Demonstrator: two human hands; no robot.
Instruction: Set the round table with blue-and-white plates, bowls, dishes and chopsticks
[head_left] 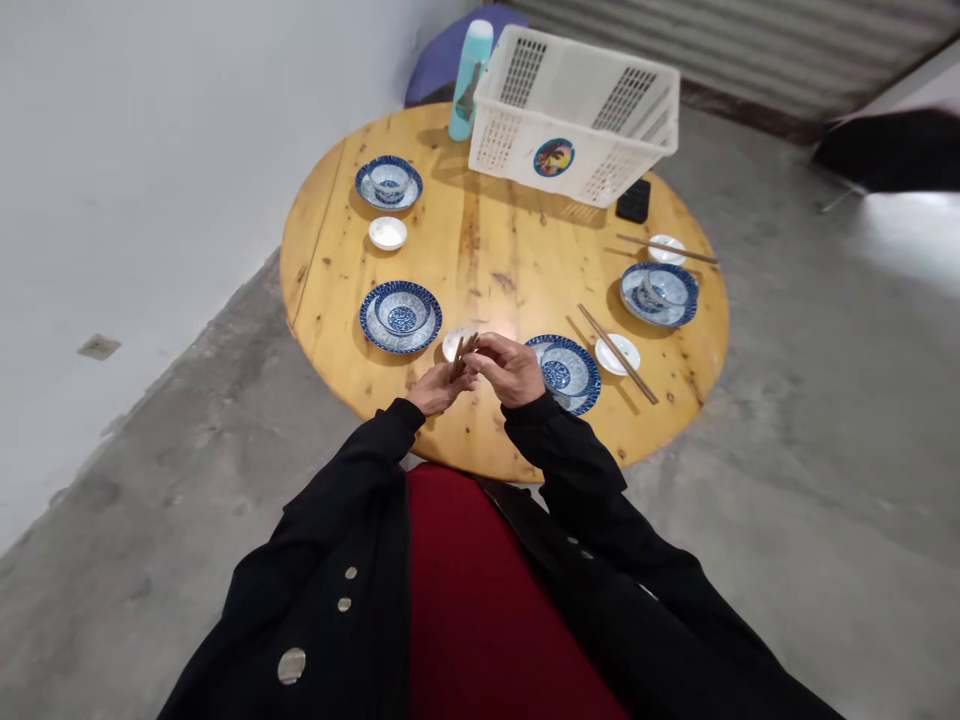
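Observation:
Over the near edge of a round wooden table (pixel 495 250), my left hand (pixel 439 390) and my right hand (pixel 510 368) meet, both closed on a pair of brown chopsticks (pixel 463 355). Just behind them lies a small white dish (pixel 452 343). To the left stands a blue patterned bowl on its plate (pixel 400 315), to the right another such set (pixel 564 372). Beside that set, a second pair of chopsticks (pixel 616 340) rests across a white dish (pixel 619 352).
A white plastic basket (pixel 574 115) and a teal bottle (pixel 469 80) stand at the table's far side, with a black object (pixel 634 200) near the basket. Two more bowl sets (pixel 388 183) (pixel 658 293) with white dishes and chopsticks (pixel 667 250) sit further out. Concrete floor surrounds the table.

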